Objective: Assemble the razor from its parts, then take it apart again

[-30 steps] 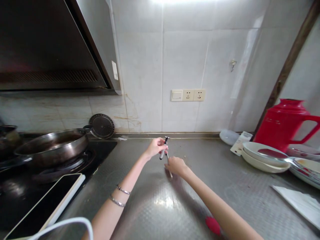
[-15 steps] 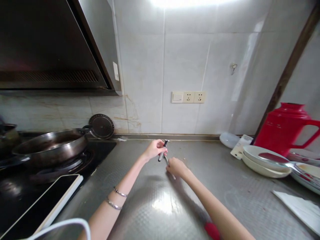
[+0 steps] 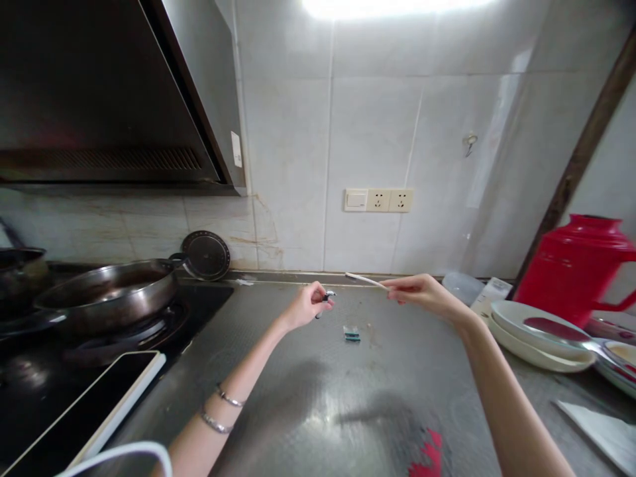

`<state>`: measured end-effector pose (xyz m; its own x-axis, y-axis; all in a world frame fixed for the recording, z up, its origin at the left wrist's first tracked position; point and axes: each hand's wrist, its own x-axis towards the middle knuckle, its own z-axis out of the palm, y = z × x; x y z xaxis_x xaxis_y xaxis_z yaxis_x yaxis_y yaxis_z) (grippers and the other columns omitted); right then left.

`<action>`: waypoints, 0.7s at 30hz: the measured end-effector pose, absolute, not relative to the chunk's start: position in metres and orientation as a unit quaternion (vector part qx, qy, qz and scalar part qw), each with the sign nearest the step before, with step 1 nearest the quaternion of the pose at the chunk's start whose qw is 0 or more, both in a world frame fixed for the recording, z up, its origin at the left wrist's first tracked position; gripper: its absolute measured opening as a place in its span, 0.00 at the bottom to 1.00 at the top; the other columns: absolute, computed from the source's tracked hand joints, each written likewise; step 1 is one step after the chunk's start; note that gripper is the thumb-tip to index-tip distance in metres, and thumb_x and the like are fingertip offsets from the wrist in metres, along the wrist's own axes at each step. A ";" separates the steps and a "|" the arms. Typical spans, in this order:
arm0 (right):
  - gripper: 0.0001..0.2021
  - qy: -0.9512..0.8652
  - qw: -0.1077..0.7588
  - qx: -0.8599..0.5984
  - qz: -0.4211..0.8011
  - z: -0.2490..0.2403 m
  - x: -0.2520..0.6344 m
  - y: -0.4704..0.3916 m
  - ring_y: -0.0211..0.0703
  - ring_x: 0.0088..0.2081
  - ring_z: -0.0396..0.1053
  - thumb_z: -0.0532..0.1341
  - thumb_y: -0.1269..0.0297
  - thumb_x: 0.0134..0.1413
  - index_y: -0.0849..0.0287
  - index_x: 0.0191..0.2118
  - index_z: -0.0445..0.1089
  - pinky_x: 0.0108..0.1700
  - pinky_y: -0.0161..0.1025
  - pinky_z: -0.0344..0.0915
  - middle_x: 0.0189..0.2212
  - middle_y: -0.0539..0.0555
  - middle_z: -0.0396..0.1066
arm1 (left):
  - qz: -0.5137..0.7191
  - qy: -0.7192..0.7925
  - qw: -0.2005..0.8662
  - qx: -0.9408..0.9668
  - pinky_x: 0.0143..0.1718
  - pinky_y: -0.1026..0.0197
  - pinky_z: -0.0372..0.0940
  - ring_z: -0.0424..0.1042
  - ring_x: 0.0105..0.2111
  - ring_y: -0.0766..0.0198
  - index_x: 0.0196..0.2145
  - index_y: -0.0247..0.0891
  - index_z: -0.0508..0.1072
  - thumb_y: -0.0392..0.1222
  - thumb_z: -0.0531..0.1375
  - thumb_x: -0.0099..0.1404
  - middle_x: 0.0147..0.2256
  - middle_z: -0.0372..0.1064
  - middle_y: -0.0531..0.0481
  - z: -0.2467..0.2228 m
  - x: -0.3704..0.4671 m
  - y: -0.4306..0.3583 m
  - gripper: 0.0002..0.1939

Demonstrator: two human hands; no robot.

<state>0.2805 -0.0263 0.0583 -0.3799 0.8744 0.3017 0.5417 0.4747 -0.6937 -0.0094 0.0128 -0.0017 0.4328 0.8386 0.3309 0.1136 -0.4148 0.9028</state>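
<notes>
Grey tile covers the wall (image 3: 283, 132) across the back, with a dark hood (image 3: 89, 79) jutting out at upper left. Below spreads a dull steel counter (image 3: 278, 377), and to its left a black stove (image 3: 30, 371). At far right stands a red flask (image 3: 566, 265). On the stove sits a steel pan (image 3: 124, 301); nearer the viewer is a phone (image 3: 84, 411) with a dark screen. White dishes (image 3: 541, 361) are stacked in front of the flask. Two bare arms reach in over the counter, hands well apart. The right hand (image 3: 417, 291), raised, has fingers and thumb pinched together on one end of a slim pale stick (image 3: 368, 281), whose dark tip points left, toward the other hand. The left hand (image 3: 304, 308) is closed around a small razor (image 3: 328, 295), its head poking out past the fingertips, above the counter's far part. Two silver bangles (image 3: 216, 425) circle that forearm. Smallest are some teal pieces (image 3: 352, 336), lying on the steel between the hands and slightly nearer the viewer.
</notes>
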 end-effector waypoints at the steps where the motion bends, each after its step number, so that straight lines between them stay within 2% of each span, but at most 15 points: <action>1: 0.26 -0.795 0.329 -0.444 0.251 0.061 0.280 -0.029 0.45 0.35 0.70 0.61 0.50 0.46 0.64 0.48 0.71 0.36 0.37 0.67 0.36 0.57 0.75 | 0.422 0.328 0.427 0.729 0.31 0.64 0.64 0.72 0.31 0.65 0.29 0.36 0.60 0.38 0.63 0.53 0.34 0.74 0.44 -0.001 -0.008 0.011 0.13; 3: 0.26 -0.805 0.316 -0.433 0.253 0.064 0.274 -0.033 0.49 0.41 0.70 0.61 0.50 0.47 0.62 0.48 0.71 0.41 0.39 0.66 0.42 0.57 0.74 | 0.426 0.327 0.425 0.729 0.30 0.65 0.63 0.72 0.31 0.65 0.29 0.36 0.60 0.39 0.63 0.54 0.34 0.74 0.44 0.000 -0.007 0.008 0.12; 6: 0.23 -0.821 0.301 -0.418 0.247 0.067 0.262 -0.037 0.50 0.45 0.69 0.60 0.51 0.49 0.60 0.47 0.72 0.46 0.40 0.64 0.45 0.56 0.72 | 0.435 0.317 0.425 0.728 0.31 0.65 0.64 0.72 0.34 0.63 0.33 0.36 0.63 0.40 0.62 0.55 0.34 0.74 0.44 0.002 -0.006 0.005 0.12; 9: 0.21 -0.820 0.312 -0.419 0.233 0.069 0.255 -0.040 0.50 0.43 0.70 0.59 0.52 0.49 0.60 0.45 0.73 0.45 0.40 0.65 0.42 0.57 0.74 | 0.434 0.306 0.423 0.734 0.35 0.63 0.65 0.72 0.36 0.62 0.36 0.35 0.67 0.41 0.62 0.55 0.35 0.74 0.44 0.004 -0.005 0.003 0.12; 12: 0.20 -0.815 0.331 -0.424 0.215 0.071 0.252 -0.043 0.49 0.41 0.71 0.59 0.52 0.50 0.59 0.44 0.74 0.42 0.39 0.66 0.40 0.56 0.75 | 0.437 0.297 0.418 0.739 0.39 0.61 0.65 0.72 0.37 0.62 0.33 0.33 0.71 0.42 0.62 0.55 0.35 0.73 0.44 0.004 -0.003 0.003 0.10; 21: 0.19 -0.840 0.297 -0.410 0.197 0.069 0.243 -0.041 0.43 0.34 0.70 0.58 0.53 0.50 0.59 0.43 0.74 0.36 0.36 0.65 0.33 0.54 0.75 | 0.416 0.307 0.335 0.788 0.34 0.65 0.63 0.69 0.31 0.65 0.30 0.33 0.72 0.43 0.59 0.59 0.29 0.72 0.48 -0.001 0.000 0.001 0.09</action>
<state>0.2432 -0.0407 0.0686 -0.4875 0.8054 0.3372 0.5709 0.5863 -0.5748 -0.0003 0.0013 -0.0006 0.4648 0.7627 0.4498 0.2058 -0.5871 0.7829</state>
